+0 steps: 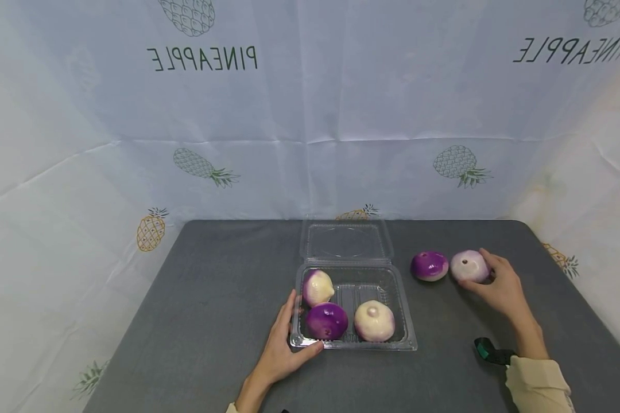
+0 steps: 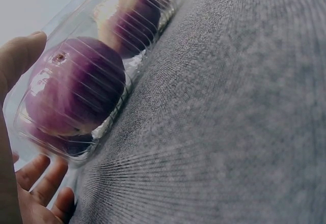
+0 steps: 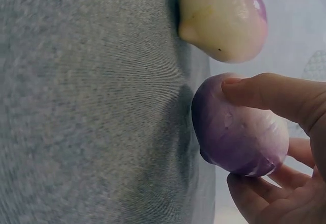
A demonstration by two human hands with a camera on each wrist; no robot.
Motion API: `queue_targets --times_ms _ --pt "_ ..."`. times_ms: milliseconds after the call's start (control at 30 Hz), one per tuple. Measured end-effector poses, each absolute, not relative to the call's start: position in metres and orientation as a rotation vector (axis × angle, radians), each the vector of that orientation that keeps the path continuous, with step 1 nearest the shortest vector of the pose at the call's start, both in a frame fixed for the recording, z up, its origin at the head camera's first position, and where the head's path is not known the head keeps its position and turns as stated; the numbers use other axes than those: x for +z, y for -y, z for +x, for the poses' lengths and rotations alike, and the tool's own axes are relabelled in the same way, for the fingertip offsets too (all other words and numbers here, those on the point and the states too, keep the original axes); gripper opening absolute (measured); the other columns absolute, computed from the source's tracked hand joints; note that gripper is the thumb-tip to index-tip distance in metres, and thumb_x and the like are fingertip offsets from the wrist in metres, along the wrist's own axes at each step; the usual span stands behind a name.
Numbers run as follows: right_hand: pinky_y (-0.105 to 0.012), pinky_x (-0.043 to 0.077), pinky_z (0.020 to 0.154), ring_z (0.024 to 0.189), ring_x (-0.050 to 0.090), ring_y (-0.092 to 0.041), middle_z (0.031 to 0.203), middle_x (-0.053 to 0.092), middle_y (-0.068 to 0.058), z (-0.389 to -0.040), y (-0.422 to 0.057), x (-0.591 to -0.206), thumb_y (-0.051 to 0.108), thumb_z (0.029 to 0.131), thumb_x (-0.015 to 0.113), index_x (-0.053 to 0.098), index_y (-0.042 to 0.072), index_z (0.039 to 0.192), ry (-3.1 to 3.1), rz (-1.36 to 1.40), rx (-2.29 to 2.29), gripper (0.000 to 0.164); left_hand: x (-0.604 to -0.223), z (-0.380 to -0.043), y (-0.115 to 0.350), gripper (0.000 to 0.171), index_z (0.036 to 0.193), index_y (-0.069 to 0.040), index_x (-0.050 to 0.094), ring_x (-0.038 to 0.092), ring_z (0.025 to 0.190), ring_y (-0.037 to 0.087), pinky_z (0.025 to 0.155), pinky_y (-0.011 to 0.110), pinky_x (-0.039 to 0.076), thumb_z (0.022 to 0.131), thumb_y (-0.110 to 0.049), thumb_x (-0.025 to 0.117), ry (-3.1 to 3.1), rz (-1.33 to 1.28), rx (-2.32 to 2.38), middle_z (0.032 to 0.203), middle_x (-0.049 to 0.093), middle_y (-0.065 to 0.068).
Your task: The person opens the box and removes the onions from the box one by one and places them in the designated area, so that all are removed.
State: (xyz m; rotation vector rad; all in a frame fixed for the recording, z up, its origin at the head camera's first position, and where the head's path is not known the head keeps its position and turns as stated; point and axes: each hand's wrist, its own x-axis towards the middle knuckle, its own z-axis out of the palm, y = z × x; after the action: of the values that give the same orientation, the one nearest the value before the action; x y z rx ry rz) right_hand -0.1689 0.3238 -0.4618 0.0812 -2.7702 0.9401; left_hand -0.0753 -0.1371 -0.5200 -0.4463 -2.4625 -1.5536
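Observation:
My right hand (image 1: 501,284) grips a pale purple-and-white onion (image 1: 469,266) at the right of the table. In the right wrist view the thumb lies across one side of this onion (image 3: 242,127) and the fingers on the other. A darker purple onion (image 1: 430,266) lies just left of it. My left hand (image 1: 283,344) rests at the near left corner of a clear plastic box (image 1: 405,321), thumb along the front and fairly straight fingers along the left side. Inside are a white-and-purple onion (image 1: 317,288), a deep purple onion (image 1: 328,321) and a mostly white onion (image 1: 374,321).
The box's hinged lid (image 1: 346,241) lies folded back toward the far table edge. A black strap-like piece (image 1: 491,351) shows beside the right wrist. Behind the dark grey table (image 1: 212,298) hangs a pale cloth (image 1: 310,103) printed with pineapples.

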Motion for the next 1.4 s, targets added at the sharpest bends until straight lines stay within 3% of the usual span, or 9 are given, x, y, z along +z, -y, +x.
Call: queue_targets --times_ms 900,1133,1400 --pt "-0.074 0.04 0.096 0.121 0.046 -0.061 0.141 0.038 -0.048 -0.171 -0.321 -0.465 0.017 0.09 0.076 0.022 -0.019 0.151 2.819 0.103 1.046 0.089 -0.52 -0.076 0.138 0.114 0.164 -0.011 0.022 0.055 0.125 0.016 0.095 0.03 0.053 0.073 -0.029 0.088 2.463 -0.443 -1.566 0.155 0.047 0.015" --pt "-0.076 0.037 0.098 0.131 0.038 -0.065 0.149 0.031 -0.047 -0.167 -0.321 -0.459 0.022 0.09 0.077 0.022 -0.013 0.155 2.787 0.048 1.078 0.092 -0.52 -0.076 0.138 0.114 0.164 -0.012 0.022 0.055 0.125 0.019 0.091 0.029 0.051 0.073 -0.029 0.088 2.465 -0.438 -1.565 0.154 0.048 0.015" --pt "-0.074 0.032 0.104 0.14 0.031 -0.063 0.155 0.03 -0.042 -0.161 -0.314 -0.446 0.023 0.092 0.075 0.029 -0.006 0.157 2.694 0.057 1.119 0.084 -0.522 -0.076 0.138 0.114 0.164 -0.011 0.022 0.056 0.125 0.019 0.092 0.029 0.052 0.073 -0.029 0.088 2.45 -0.454 -1.558 0.153 0.048 0.015"
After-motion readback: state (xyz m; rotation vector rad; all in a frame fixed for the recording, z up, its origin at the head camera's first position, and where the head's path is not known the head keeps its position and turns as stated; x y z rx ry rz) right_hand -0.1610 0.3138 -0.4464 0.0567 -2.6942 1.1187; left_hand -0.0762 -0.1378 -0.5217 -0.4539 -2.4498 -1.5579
